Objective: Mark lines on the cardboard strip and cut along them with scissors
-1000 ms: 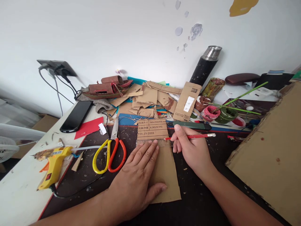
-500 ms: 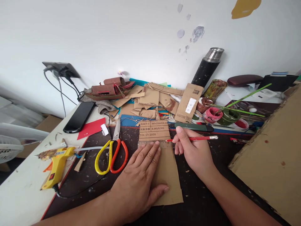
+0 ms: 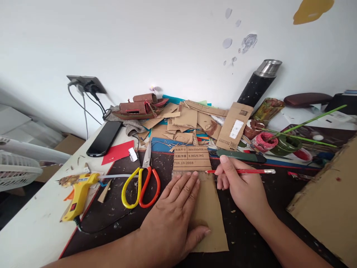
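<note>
My left hand (image 3: pixel 178 216) lies flat in the lower middle of the frame, fingers side by side and thumb spread out, gripping nothing. Its fingertips press on a clear, narrow plastic ruler (image 3: pixel 176 175), and the palm and thumb rest over the long brown cardboard strip (image 3: pixel 213 219). That strip lies in the centre, running toward me, with black print on its far end and the ruler across it. My right hand (image 3: pixel 242 186), apart from the left, pinches a slim red pencil (image 3: pixel 253 171) between thumb and fingers. The pencil's point is at the ruler's far edge, near the strip's right side — whether it touches the cardboard, I can't tell.

Under all this is a dark mat (image 3: pixel 251 245) on the white desk (image 3: pixel 22 242). A large brown cardboard sheet (image 3: pixel 329 208) fills the lower right. Left of my left hand are the yellow glue gun (image 3: pixel 82 191) and the metal scissors (image 3: pixel 145 162) with yellow and orange handles. Beyond them lie a red paper piece (image 3: pixel 118 152) and a black phone (image 3: pixel 104 138).

A dark green cutter (image 3: pixel 245 156) lies just past my right hand, with a pink-stained paint jar (image 3: pixel 264 142) behind it. Farther back come heaped cardboard scraps (image 3: pixel 185 117), a reddish-brown model boat (image 3: pixel 136 108) and — leaning at upper right — a black flask (image 3: pixel 255 87) with a steel cap.
</note>
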`<action>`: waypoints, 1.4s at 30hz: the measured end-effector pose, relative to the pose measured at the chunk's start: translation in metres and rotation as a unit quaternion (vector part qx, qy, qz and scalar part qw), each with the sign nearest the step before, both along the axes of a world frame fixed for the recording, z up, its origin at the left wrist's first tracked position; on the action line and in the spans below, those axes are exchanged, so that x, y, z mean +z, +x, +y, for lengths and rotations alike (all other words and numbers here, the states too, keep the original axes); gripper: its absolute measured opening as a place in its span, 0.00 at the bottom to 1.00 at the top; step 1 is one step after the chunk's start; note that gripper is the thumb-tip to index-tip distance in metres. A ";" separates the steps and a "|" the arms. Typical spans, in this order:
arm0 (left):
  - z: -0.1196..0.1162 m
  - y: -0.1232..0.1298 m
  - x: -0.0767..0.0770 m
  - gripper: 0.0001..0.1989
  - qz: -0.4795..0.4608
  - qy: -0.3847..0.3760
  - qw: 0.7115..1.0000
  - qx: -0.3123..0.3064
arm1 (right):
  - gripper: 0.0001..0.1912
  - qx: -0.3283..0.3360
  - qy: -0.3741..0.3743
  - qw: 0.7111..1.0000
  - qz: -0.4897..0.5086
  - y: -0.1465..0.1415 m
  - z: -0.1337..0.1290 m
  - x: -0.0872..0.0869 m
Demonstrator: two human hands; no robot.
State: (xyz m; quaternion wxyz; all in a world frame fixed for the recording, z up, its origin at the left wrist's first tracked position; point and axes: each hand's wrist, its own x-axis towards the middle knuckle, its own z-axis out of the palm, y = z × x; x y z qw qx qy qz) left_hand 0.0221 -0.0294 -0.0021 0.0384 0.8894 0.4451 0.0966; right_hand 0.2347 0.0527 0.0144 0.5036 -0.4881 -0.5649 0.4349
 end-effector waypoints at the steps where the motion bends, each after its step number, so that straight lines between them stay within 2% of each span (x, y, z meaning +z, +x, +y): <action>1: 0.000 0.000 0.000 0.50 -0.002 -0.002 1.000 0.000 | 0.32 0.001 -0.001 1.000 -0.001 0.000 0.000 0.000; 8: 0.000 0.000 -0.001 0.51 -0.012 0.012 1.000 -0.002 | 0.32 -0.001 -0.003 1.000 0.009 -0.001 0.000 0.001; 22: 0.001 -0.003 -0.002 0.45 -0.003 0.078 0.997 -0.005 | 0.33 -0.004 -0.033 0.999 0.039 -0.004 0.001 0.005; 32: 0.001 -0.003 -0.002 0.45 -0.004 0.093 0.996 -0.006 | 0.34 -0.003 -0.043 0.998 0.055 -0.003 0.003 0.003; 42: 0.002 -0.004 -0.003 0.46 -0.015 0.073 0.997 -0.005 | 0.33 -0.004 -0.053 0.998 0.046 -0.004 0.002 0.003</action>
